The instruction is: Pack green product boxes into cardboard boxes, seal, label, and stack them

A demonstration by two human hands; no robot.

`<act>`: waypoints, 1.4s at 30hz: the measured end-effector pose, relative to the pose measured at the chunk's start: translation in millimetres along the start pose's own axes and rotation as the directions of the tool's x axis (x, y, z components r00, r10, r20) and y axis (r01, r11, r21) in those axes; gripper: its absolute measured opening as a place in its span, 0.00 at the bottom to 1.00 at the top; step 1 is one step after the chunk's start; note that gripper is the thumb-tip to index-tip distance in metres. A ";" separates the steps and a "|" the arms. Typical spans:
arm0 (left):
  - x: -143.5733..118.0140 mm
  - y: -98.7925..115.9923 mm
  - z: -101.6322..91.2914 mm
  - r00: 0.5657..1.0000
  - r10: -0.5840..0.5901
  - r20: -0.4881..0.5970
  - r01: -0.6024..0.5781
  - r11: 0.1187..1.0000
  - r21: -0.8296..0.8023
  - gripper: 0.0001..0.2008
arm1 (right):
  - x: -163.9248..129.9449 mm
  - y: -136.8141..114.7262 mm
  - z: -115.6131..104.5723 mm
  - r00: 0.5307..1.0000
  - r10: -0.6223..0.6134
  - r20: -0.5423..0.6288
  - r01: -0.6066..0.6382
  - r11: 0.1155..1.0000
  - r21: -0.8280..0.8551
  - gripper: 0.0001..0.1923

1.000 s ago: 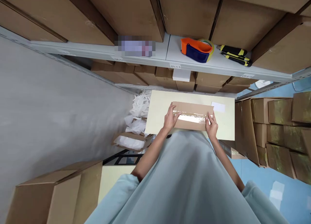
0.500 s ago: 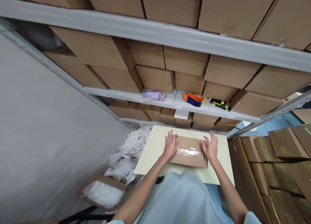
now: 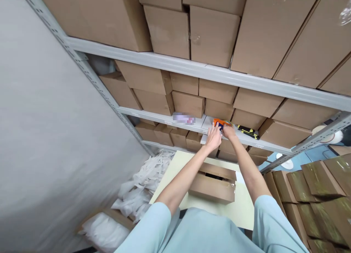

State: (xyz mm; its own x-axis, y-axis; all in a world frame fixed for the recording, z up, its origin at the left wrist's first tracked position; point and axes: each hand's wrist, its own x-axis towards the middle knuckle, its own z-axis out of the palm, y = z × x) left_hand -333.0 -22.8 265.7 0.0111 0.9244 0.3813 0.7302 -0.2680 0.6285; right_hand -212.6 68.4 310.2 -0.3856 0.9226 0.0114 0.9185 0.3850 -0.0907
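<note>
Both hands have left the small cardboard box and gone up to the shelf. A second ago they pressed along the tape strip on the box's top; now the box sits alone near the middle of the cream desk, its top flaps apart over a dark gap, so the seam judged from here is not closed.

The orange and blue tape dispenser rests at the front edge of the shelf. The left hand lies against its near side with fingers loosely curled; the right hand covers its right end, and whether it grips cannot be told. The reach suggests more tape is wanted for the box.

A yellow and black tool lies just right of the dispenser on the same shelf. What the small box holds is hidden in shadow. Beyond the desk's left edge an open carton holds white packing material, which spills over the floor. Closed brown cartons fill the shelves above.
</note>
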 end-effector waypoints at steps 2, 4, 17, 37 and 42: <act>-11.4 -2.5 3.6 1.000 -0.026 0.016 0.026 1.000 -0.001 0.28 | 2.0 3.9 1.4 1.000 0.003 0.003 -0.003 1.000 0.022 0.22; -27.3 -4.7 6.0 0.998 -0.059 0.016 0.059 0.998 -0.008 0.27 | -1.0 8.5 3.6 1.000 0.000 -0.019 0.001 0.999 0.052 0.23; -226.8 13.4 -1.4 0.934 -0.331 -0.134 0.212 0.816 -0.538 0.12 | -244.1 -50.4 113.2 0.992 0.115 -0.060 0.018 0.336 0.942 0.33; -208.7 52.4 -139.6 0.944 -0.289 -0.161 0.179 0.856 -0.485 0.26 | -296.0 -63.4 57.6 0.995 -0.082 -0.049 0.079 0.417 0.906 0.24; -186.9 63.3 -178.6 0.983 -0.182 -0.006 0.158 0.870 -0.467 0.16 | -300.2 -49.4 43.3 0.952 -0.253 -0.171 0.289 0.566 0.772 0.15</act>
State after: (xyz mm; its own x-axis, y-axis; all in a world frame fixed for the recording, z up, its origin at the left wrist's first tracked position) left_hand -410.8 -261.0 355.3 -0.1267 0.9560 0.2645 0.3182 -0.2134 0.9237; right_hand -146.1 -228.6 268.1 -0.5846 0.7852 0.2043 0.3403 0.4659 -0.8168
